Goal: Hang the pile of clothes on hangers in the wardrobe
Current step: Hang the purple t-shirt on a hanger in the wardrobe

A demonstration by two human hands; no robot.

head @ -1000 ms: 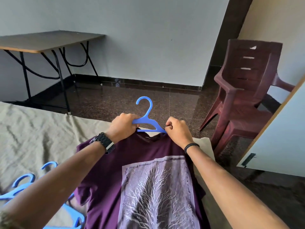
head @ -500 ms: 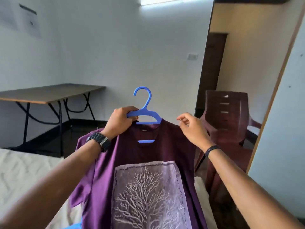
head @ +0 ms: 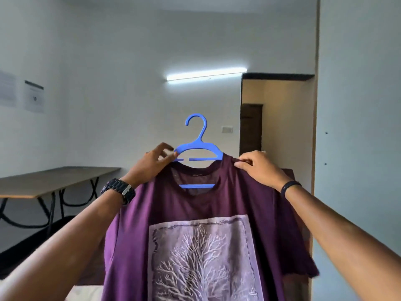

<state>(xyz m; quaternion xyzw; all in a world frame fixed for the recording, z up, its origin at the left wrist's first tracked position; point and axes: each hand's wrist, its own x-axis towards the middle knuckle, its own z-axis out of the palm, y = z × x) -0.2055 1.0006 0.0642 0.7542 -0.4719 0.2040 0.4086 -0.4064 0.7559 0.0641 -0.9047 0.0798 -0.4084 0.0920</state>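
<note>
A purple T-shirt (head: 195,205) with a pale tree print hangs in front of me on a blue plastic hanger (head: 198,148), whose hook points up. My left hand (head: 152,164) holds the hanger's left shoulder together with the shirt fabric there. At the shirt's right shoulder, beside the collar, my right hand (head: 258,168) pinches the fabric. The hanger's lower bar shows through the neck opening. The wardrobe's inside is out of view.
A pale door panel (head: 358,127) stands at the right edge. A folding table (head: 54,181) is at the left against the wall. An open doorway (head: 275,118) lies behind the shirt. A strip of the bed (head: 86,294) shows at the bottom.
The shirt on its hanger has been lifted off the bed to head height and my view has tilted up. My right hand went from open beside the shoulder to pinching the fabric.
</note>
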